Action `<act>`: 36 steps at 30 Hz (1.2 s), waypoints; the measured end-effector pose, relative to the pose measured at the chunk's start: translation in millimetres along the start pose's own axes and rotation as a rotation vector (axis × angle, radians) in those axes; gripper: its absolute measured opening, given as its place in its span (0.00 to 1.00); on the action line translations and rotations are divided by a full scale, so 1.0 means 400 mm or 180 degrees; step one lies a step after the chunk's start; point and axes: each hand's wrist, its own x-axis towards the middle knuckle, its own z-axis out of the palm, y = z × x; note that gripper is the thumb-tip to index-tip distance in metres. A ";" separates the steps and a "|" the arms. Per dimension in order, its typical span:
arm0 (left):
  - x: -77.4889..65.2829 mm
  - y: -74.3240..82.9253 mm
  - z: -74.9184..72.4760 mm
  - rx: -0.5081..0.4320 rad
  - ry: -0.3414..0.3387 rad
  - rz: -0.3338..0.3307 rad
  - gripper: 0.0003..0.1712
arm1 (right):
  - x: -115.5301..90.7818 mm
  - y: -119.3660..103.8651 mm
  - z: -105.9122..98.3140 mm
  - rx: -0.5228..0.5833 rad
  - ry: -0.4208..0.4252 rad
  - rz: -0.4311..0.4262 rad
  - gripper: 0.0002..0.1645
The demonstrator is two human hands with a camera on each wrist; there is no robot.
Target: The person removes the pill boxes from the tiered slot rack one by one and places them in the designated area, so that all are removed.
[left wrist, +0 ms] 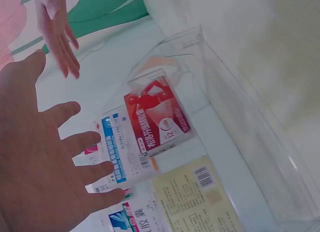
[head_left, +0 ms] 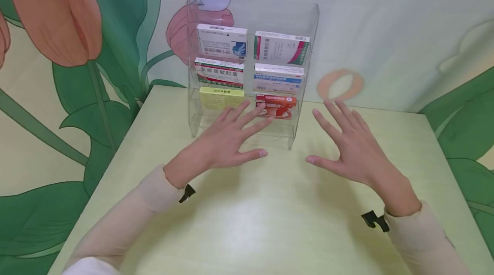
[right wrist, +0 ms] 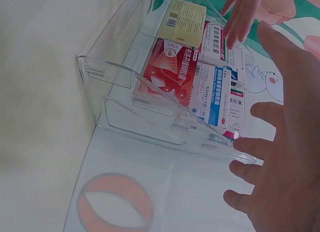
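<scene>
A clear acrylic rack [head_left: 279, 131] stands against the wall, holding medicine boxes in tiers, two to a tier. Its lowest tier has a yellow box [head_left: 220, 97] on the left and a red box [head_left: 283, 105] on the right. Above them are a green-and-white box [head_left: 220, 73] and a blue-and-white box [head_left: 278, 78]. On top sit a white box [head_left: 220, 43] and a white box with a magenta stripe [head_left: 281, 47]. My left hand [head_left: 227, 140] hovers before the rack, fingers spread, holding nothing. To the rack's right, my right hand [head_left: 355, 148] is likewise spread and holds nothing.
The rack rests at the back of a pale table [head_left: 247, 223]. Behind it rises a wall [head_left: 386, 30] painted with flowers, leaves and a white animal. Each sleeve cuff has a small black piece near it, such as the black clip [head_left: 187, 193] at the left wrist.
</scene>
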 end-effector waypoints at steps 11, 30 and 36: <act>-0.047 -0.072 -0.124 -0.0392 0.0887 -0.0260 0.43 | 0.079 -0.008 -0.004 0.0370 0.0254 -0.0310 0.62; -0.091 -0.318 -0.050 -0.2695 0.1922 -0.1462 0.38 | 0.286 -0.080 0.089 0.0617 -0.0206 0.0216 0.57; -0.078 -0.365 0.056 -0.3046 0.1426 -0.1813 0.42 | 0.317 -0.071 0.126 0.0500 -0.0128 0.0297 0.53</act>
